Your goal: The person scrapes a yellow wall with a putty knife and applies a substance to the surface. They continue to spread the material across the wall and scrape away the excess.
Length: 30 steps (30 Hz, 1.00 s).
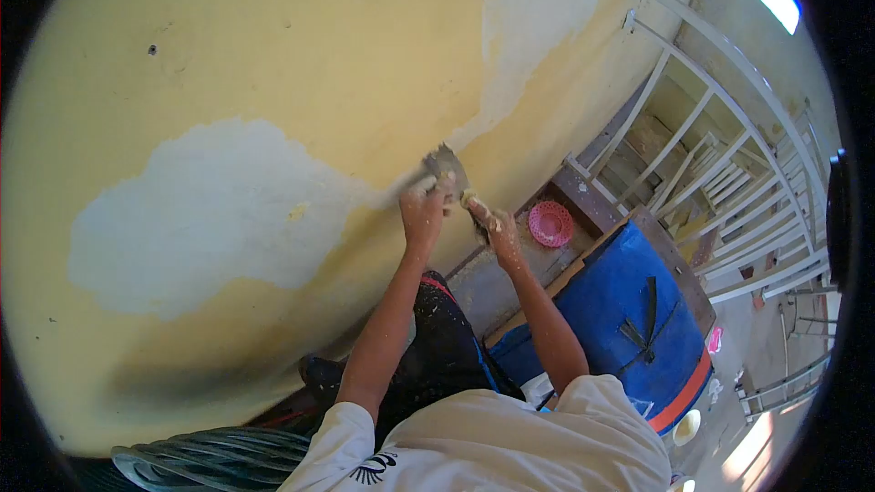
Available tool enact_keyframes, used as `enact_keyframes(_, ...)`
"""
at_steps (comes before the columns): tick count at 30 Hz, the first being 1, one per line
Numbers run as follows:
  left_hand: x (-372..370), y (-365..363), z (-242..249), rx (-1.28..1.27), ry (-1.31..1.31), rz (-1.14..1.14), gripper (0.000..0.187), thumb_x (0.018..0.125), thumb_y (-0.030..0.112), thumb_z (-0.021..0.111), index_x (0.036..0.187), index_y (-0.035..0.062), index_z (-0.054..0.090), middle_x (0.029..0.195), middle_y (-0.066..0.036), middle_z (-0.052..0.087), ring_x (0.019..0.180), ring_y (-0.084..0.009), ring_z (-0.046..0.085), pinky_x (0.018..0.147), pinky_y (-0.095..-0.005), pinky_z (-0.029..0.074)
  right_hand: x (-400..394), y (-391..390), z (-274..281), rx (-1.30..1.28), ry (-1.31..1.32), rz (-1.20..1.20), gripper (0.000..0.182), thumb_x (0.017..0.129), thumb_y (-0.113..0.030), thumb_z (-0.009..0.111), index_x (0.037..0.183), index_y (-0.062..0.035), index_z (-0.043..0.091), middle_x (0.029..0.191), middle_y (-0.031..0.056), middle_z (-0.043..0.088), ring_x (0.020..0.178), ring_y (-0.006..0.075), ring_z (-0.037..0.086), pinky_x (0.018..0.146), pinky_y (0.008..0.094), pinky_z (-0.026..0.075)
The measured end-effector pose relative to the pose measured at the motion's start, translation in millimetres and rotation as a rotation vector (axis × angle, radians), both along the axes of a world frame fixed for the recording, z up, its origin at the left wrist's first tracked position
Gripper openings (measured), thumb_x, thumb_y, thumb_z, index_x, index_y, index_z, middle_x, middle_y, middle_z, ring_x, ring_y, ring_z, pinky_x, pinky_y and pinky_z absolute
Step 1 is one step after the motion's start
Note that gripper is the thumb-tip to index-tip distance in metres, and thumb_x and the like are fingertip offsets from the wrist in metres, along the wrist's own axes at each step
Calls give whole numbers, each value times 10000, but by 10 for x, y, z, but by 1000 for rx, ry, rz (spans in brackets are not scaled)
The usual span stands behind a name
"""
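The left hand point(422, 211) is closed around the handle of a scraper point(444, 164), fingers wrapped tight so no gap shows. The blade is pressed flat against the yellow wall point(301, 46), and the tool's long axis runs from the fist up and a little to the right, blade end pointing away from the person. It sits at the lower edge of the wall, just right of a large pale patch point(210, 219) where the paint is gone and below a second bare streak point(533, 36) that climbs toward the wall's upper right corner.

The right hand point(499, 232) is just beside the left, closed on a small putty-smeared tool point(476, 203) whose light end points up and left toward the scraper; its shape is too small to tell. Both hands and forearms are flecked with pale material.

Below the hands, a round pink basket point(550, 223) rests on the ledge by the white railing point(729, 128); what it holds cannot be told. A blue barrel point(629, 310) lies near the right arm. A coil of hose point(214, 460) lies at the wall's bottom edge.
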<state>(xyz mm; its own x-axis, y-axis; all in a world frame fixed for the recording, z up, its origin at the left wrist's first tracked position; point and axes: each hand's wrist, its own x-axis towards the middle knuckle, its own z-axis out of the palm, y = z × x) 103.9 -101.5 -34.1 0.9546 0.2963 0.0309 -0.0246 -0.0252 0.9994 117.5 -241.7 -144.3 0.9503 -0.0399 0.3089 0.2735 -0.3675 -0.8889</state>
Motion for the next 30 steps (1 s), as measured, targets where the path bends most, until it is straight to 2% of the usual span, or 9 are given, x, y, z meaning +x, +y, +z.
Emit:
enact_keyframes(3,54,-25,220,-23,-55,18,295,799,267,636,830,-26,646,686,-58,620,630,-142,628,453,-237,483,191,-17,68,-28,-183,8,547,791,-537,538,581,-32,545,490,14,447,428,111,429,431,278,346)
enact_keyframes(6,81,-32,293,-57,-63,15,297,800,261,632,856,-31,646,701,-65,626,644,-145,631,462,-238,488,25,-57,835,135,395,196,552,789,-539,542,580,-28,533,470,5,428,413,104,423,421,272,340)
enact_keyframes(11,16,-2,-33,-29,44,-9,293,809,257,624,855,-32,644,735,-81,638,645,-148,632,473,-240,490,38,-49,-70,45,290,114,448,824,-452,542,701,-25,601,503,42,488,435,153,475,444,295,369)
enact_keyframes(14,-56,73,-205,8,50,30,292,813,265,621,831,-26,643,727,-71,634,639,-143,628,468,-237,482,-88,9,-155,-426,-700,10,241,847,-287,523,961,-107,637,595,98,561,489,230,521,505,348,405)
enact_keyframes(17,-208,118,-28,-23,-19,80,289,815,276,620,791,-11,643,682,-44,613,620,-127,617,459,-233,474,10,71,-366,-437,-197,150,383,833,-168,482,1200,-263,532,787,150,598,669,306,561,633,400,434)
enact_keyframes(20,-178,167,22,-45,-17,69,286,814,281,622,767,0,645,655,-32,600,587,-104,593,456,-228,468,-148,147,-217,-421,-474,47,408,829,-176,468,1225,-266,507,794,153,586,687,316,555,661,416,433)
enact_keyframes(23,-211,257,-118,26,-2,66,287,811,287,627,769,5,650,660,-37,605,564,-88,569,466,-225,467,-280,145,-99,-477,-185,223,381,841,-183,446,1209,-243,523,775,150,593,650,325,552,639,415,434)
enact_keyframes(26,-356,287,348,76,-65,160,292,802,295,643,768,5,648,649,-29,596,554,-76,552,481,-220,457,-212,271,376,-388,-657,61,295,851,-246,479,1088,-113,594,673,122,582,522,268,528,566,388,415)
enact_keyframes(30,-482,440,643,15,-130,207,257,779,256,671,701,15,628,600,-6,571,532,-73,517,486,-226,423,-329,379,1154,-161,263,436,392,834,-220,529,1225,-248,506,809,131,587,700,300,559,627,383,453)
